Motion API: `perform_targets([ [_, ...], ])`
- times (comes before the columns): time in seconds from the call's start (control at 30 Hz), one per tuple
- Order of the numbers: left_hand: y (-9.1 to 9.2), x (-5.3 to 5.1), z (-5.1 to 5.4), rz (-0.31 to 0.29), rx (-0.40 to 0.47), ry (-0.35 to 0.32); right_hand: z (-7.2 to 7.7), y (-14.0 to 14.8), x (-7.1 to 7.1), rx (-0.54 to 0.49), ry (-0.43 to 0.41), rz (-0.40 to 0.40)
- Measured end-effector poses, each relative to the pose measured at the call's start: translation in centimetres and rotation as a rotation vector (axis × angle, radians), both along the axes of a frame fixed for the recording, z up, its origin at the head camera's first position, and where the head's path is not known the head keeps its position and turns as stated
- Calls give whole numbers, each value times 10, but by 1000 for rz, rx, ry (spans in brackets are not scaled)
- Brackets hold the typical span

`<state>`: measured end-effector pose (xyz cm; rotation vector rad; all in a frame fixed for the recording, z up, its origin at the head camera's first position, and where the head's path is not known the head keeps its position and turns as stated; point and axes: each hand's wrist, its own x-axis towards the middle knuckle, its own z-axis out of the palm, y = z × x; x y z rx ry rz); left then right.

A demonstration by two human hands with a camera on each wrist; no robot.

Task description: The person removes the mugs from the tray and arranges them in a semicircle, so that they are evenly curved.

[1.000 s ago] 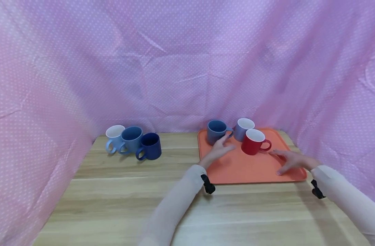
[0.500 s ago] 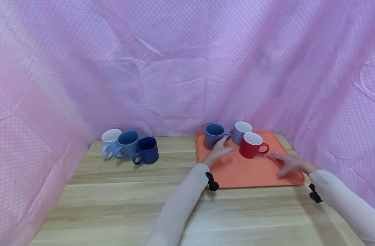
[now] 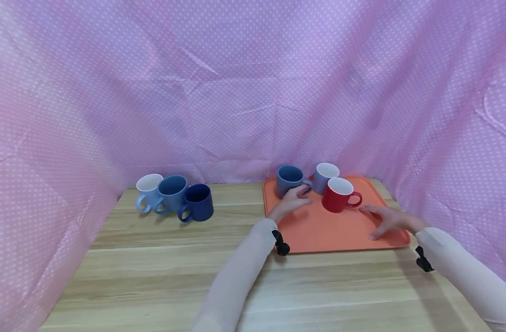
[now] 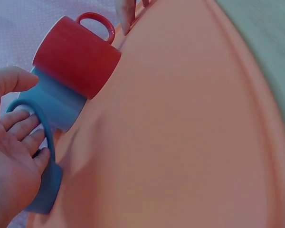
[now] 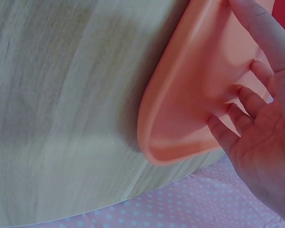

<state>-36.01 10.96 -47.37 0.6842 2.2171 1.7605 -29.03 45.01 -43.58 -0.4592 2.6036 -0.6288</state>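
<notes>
My left hand (image 3: 292, 203) is at the handle of a grey-blue mug (image 3: 287, 186), at the tray's back left. In the left wrist view its fingers (image 4: 24, 127) lie at the handle's loop, and the thumb stands apart from them. My right hand (image 3: 391, 219) is spread over the right side of the orange tray (image 3: 331, 235), its fingertips on or close to the tray floor in the right wrist view. Between the hands stands a red mug (image 3: 336, 200), handle to the right, with a pale blue, white-lined mug (image 3: 320, 180) just behind it.
Left on the wooden table (image 3: 153, 276) stand a light blue mug (image 3: 150, 191), a mid-blue mug (image 3: 174, 196) and a dark blue mug (image 3: 200, 205), close together. A pink dotted cloth (image 3: 236, 115) hangs behind and at both sides.
My left hand has shifted slightly, with its fingers now lower and more bent at the grey-blue mug's handle. The right hand stays by the tray's right side. The mugs have not moved on the tray.
</notes>
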Motion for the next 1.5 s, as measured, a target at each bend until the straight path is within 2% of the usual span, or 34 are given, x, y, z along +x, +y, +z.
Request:
perform_targets([
  [0.1, -9, 2, 0, -32, -3, -3, 0, 0, 1, 2, 13, 16],
  [0.33, -36, 7, 8, -67, -101, 3, 1, 2, 3, 5, 20, 19],
  [0.47, -52, 8, 11, -62, -57, -9, 1, 1, 1, 8, 19, 24],
  [0.57, -60, 6, 8, -45, 26, -80, 1, 1, 0, 9, -6, 8],
  [0.67, -63, 1, 4, -14, 115, -158, 1, 1, -1, 8, -21, -3],
  [0.77, -64, -2, 1, 5, 169, -200, 1, 1, -1, 14, -3, 7],
  [1.03, -67, -2, -6, -33, 212, -226, 1, 1, 0, 1, 15, 8],
  [1.3, -67, 1, -3, 0, 255, -260, 2, -1, -1, 7, 9, 11],
  [1.5, -69, 2, -4, 12, 252, -268, 1, -1, 0, 20, -6, 2],
])
